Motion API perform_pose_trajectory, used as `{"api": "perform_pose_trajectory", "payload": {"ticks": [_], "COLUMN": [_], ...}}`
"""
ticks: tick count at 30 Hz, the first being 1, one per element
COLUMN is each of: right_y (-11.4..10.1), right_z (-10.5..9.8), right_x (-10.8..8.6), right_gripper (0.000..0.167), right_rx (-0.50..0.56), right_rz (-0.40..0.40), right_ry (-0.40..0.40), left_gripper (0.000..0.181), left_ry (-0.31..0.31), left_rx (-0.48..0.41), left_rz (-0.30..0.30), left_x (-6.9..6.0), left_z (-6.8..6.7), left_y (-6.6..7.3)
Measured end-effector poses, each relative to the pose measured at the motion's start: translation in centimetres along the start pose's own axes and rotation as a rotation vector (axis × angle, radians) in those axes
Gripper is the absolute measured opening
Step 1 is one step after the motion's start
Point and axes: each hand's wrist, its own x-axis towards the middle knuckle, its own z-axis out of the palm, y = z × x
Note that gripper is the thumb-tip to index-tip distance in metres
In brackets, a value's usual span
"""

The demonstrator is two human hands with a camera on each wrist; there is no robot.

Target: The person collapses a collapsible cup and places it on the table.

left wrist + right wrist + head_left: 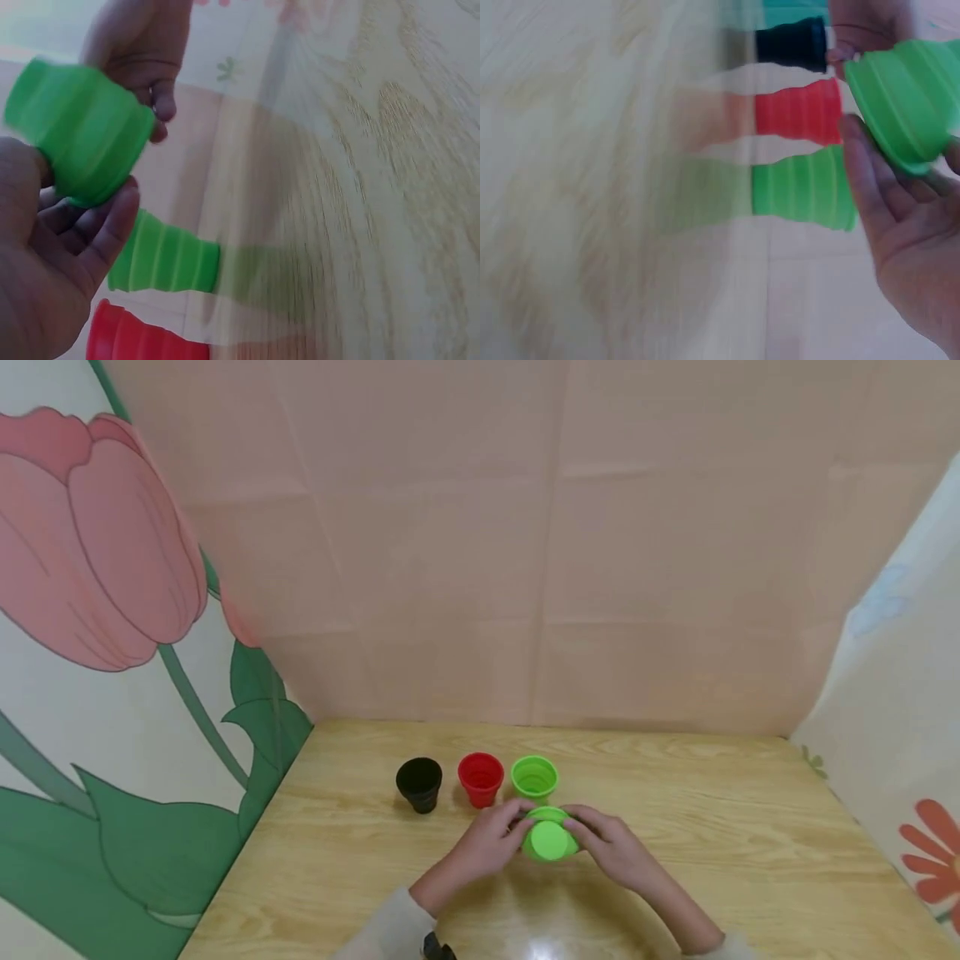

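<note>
Both hands hold a green collapsible cup [550, 839] above the table, its base tilted up toward the head view. My left hand [487, 839] grips one side of it, thumb near the base and fingers about the rim. From the other side my right hand [617, 852] grips it in the same way. Ridged walls of the held cup show in the left wrist view [86, 131] and the right wrist view [911, 105]. Just beyond the hands stands a second green cup [534, 775], upright. Left of it are a red cup [481, 777] and a black cup [420, 783].
The three standing cups form a row on the wood-grain table [322, 843]. A plain pinkish cloth [450, 552] hangs behind the table. Tulip-printed fabric [135, 543] borders the left side, and a pale flowered cloth [892, 718] the right.
</note>
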Motion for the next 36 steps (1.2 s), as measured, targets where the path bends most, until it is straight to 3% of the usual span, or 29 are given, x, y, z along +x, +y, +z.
{"api": "perform_pose_trajectory", "payload": {"ticks": [4, 8, 11, 16, 23, 29, 36], "right_y": [-0.5, -0.6, -0.6, -0.8, -1.3, -1.8, -1.9], "right_z": [-0.2, 0.0, 0.4, 1.1, 1.8, 2.2, 3.0], "right_x": [0.2, 0.4, 0.5, 0.7, 0.9, 0.8, 1.0], "right_gripper": [0.039, 0.042, 0.041, 0.036, 0.029, 0.028, 0.031], "right_rx": [0.259, 0.341, 0.315, 0.203, 0.018, -0.034, 0.047], "right_rz": [0.128, 0.168, 0.177, 0.170, 0.099, 0.081, 0.236], "right_ry": [-0.120, -0.121, -0.088, -0.022, 0.128, 0.241, 0.257], "left_gripper": [0.023, 0.024, 0.025, 0.029, 0.035, 0.038, 0.035], "left_ry": [0.053, 0.075, 0.055, -0.032, -0.121, -0.091, -0.022], "left_rx": [-0.020, -0.074, -0.156, -0.285, -0.345, -0.350, -0.330], "left_rz": [-0.030, -0.066, -0.104, -0.125, -0.074, -0.033, -0.041], "left_x": [0.2, 0.0, -0.4, -0.9, -1.2, -1.0, -1.0], "left_z": [-0.2, -0.3, -0.5, -1.2, -1.9, -1.5, -1.0], "left_y": [-0.1, -0.1, -0.3, -0.5, -0.6, -0.4, -0.3]}}
